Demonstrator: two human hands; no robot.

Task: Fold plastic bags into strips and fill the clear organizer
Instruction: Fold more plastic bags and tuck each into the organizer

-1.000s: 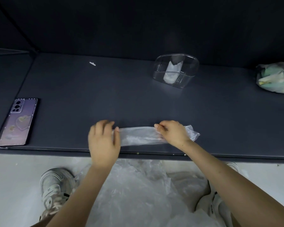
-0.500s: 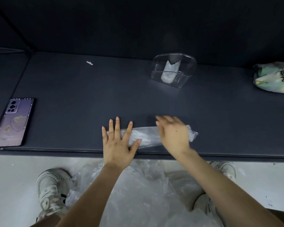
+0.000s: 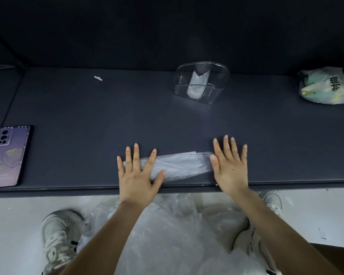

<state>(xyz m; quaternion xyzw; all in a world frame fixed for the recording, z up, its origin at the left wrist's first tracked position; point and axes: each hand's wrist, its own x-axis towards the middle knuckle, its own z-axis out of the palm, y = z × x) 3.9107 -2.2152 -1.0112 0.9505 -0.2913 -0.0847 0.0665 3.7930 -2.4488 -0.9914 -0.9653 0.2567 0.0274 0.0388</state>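
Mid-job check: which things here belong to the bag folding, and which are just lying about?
In the job: bag strip, left hand, right hand, clear organizer, loose bags below.
Lying about: phone, printed bag, white scrap.

One wide-angle view, worn on the person's head, looks forward and steeply down. It sits close above the left grip and right grip, which lie low in the centre of the frame. Beyond the grips the dark grey matte table runs to a black back wall. Nearer than the grips lies the pale floor.
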